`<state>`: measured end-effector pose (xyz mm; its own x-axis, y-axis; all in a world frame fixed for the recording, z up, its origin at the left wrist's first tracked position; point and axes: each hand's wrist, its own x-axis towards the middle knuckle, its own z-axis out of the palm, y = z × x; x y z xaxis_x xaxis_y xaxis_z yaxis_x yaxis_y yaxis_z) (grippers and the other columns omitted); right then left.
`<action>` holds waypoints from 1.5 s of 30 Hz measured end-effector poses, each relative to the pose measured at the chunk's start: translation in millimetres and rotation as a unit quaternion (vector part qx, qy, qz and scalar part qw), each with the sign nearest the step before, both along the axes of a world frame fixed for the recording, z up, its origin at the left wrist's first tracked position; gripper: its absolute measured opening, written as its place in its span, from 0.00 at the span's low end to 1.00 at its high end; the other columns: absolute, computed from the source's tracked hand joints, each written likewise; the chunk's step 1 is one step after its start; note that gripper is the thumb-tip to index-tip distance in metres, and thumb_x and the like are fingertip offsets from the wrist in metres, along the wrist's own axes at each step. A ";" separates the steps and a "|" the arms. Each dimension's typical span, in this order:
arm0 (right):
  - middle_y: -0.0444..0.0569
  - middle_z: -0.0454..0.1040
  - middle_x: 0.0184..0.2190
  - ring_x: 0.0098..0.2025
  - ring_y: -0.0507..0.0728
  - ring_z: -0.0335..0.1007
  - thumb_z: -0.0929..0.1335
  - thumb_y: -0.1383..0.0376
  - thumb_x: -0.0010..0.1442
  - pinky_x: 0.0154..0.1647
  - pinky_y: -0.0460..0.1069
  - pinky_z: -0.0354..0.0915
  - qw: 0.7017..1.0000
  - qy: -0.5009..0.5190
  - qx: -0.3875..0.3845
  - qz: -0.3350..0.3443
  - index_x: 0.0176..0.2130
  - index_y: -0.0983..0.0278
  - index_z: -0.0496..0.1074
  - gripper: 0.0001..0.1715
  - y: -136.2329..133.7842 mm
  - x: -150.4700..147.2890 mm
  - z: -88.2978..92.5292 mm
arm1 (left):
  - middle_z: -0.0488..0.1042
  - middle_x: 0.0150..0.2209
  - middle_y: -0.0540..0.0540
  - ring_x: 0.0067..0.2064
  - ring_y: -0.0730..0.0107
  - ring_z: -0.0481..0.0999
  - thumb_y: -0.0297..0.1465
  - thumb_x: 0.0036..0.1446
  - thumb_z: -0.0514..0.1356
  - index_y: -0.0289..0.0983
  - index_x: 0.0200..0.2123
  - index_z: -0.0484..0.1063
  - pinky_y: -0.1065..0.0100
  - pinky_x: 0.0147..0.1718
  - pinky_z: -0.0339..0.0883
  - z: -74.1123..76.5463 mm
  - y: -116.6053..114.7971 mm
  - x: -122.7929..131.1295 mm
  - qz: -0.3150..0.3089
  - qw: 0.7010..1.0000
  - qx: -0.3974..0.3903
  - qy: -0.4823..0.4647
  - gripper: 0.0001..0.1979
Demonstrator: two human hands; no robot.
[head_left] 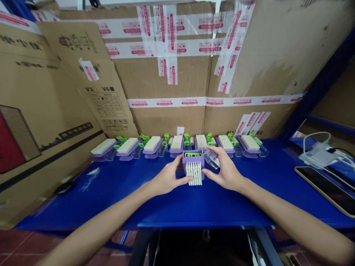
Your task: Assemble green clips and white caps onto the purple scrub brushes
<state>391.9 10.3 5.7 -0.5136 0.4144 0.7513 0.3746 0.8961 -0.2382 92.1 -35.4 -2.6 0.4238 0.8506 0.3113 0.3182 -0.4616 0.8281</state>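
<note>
In front of me a purple brush (193,168) with cream bristles tilts so that its bristles face me. A lime-green part (193,155) shows inside the opening at its top end. My left hand (167,177) is closed on the brush's left side, its thumb against the bristles. My right hand (227,171) is closed around a clear plastic piece (212,159) at the brush's right side. The right thumb tip touches the brush's right edge. Fingers behind the brush are hidden.
Several more purple-and-cream brushes (127,146) stand in a row along the back of the blue table (111,192), with green clips (144,139) and clear pieces beside them. Cardboard (166,122) walls the back and left. A phone (327,188) and a white charger (321,156) lie right.
</note>
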 end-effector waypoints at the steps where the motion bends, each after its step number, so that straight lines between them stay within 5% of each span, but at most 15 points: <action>1: 0.63 0.76 0.64 0.61 0.74 0.80 0.74 0.50 0.76 0.61 0.73 0.81 1.000 0.003 0.002 0.003 0.81 0.56 0.54 0.47 0.4 0.0 -0.1 | 0.80 0.69 0.28 0.65 0.39 0.87 0.46 0.70 0.74 0.39 0.77 0.61 0.35 0.67 0.82 0.3 -0.1 -0.2 0.001 1.000 0.001 0.002 0.42; 17: 0.63 0.77 0.62 0.59 0.74 0.81 0.71 0.56 0.79 0.59 0.73 0.82 0.999 0.013 0.009 -0.047 0.81 0.56 0.53 0.43 -1.9 -3.5 2.8 | 0.73 0.78 0.34 0.69 0.43 0.85 0.42 0.77 0.68 0.46 0.82 0.61 0.38 0.69 0.82 0.9 6.3 -8.1 -0.056 0.997 0.043 0.027 0.37; 32: 0.62 0.76 0.61 0.58 0.73 0.80 0.71 0.56 0.79 0.58 0.71 0.82 0.999 0.010 0.006 -0.042 0.82 0.56 0.52 0.43 -2.6 -4.7 1.5 | 0.82 0.68 0.34 0.64 0.43 0.88 0.46 0.69 0.76 0.41 0.73 0.72 0.39 0.65 0.84 -1.0 7.0 -5.5 -0.016 0.999 0.042 0.007 0.36; 45: 0.62 0.77 0.60 0.58 0.73 0.80 0.71 0.56 0.79 0.60 0.73 0.81 0.999 0.005 0.001 -0.035 0.81 0.57 0.52 0.42 -4.2 -5.7 1.6 | 0.85 0.62 0.36 0.57 0.47 0.91 0.44 0.69 0.75 0.40 0.76 0.68 0.42 0.60 0.88 -1.0 4.1 0.1 -0.001 0.998 0.069 0.012 0.39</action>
<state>386.1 6.1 7.3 -0.4770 0.4466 0.7570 0.4336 0.8687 -0.2394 92.2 -31.3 -3.6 0.4338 0.7998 0.4149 0.3358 -0.5709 0.7492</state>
